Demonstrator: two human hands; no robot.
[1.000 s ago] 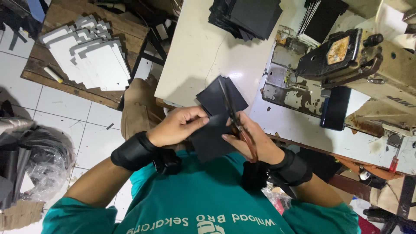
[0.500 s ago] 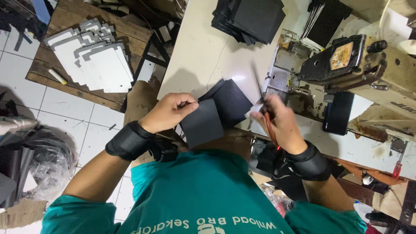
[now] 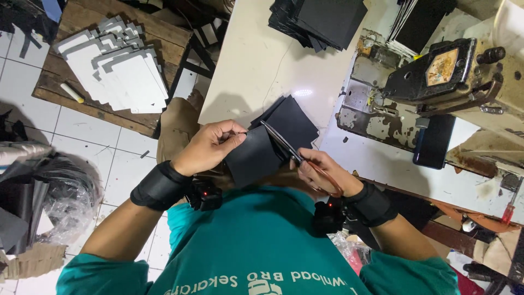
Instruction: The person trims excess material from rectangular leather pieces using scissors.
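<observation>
Closely paired, both hands work a set of black pieces at the table's near edge.

Left hand [image 3: 210, 146] pinches the upper corner of the black pieces [image 3: 273, 143], steadying them in the air so the edge faces the scissors [image 3: 284, 145], which the right hand [image 3: 322, 172] grips closed around the handles, blades laid across the material. Beyond lie the white table [image 3: 256, 65], a black stack [image 3: 322, 19] and a sewing machine [image 3: 447, 71].

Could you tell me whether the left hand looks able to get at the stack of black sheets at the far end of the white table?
Probably not right away: the left hand pinches the black piece being cut, and the stack lies far across the white table.
</observation>
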